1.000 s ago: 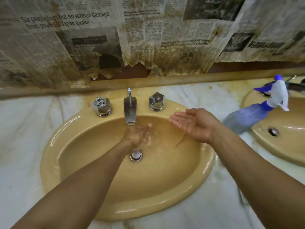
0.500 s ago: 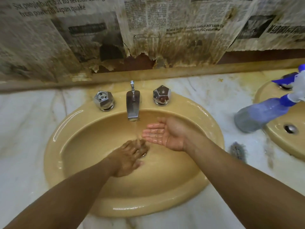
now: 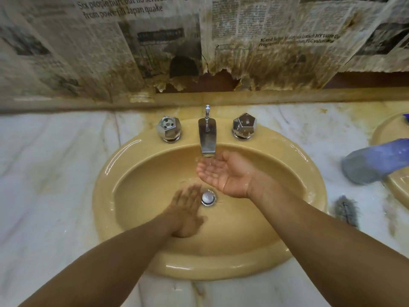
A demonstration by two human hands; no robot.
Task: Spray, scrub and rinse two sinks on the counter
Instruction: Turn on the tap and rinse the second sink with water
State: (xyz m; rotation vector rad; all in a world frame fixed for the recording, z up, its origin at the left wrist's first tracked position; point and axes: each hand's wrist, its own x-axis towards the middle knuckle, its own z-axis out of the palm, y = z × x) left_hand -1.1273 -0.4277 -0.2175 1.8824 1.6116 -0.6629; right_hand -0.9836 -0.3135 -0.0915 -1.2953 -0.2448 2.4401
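yellow sink [image 3: 132,218], set in marble table: right hand [image 3: 223,173] cupped open under running spout [image 3: 207,138]; left hand [image 3: 188,211] flat, fingers straight, on the basin beside the drain [image 3: 208,197]. risk: cupped water may slop over the rim onto the table. second sink [image 3: 385,131] at right edge.

Stained, torn newspaper sheets [image 3: 99,52] on wall. Headline reads "Six people hurt but no serious damage from powerful Japan quake". Other print mostly blurred.

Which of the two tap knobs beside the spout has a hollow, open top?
The left knob: its top shows a round recess, while the right knob, across the spout, has a closed faceted face.
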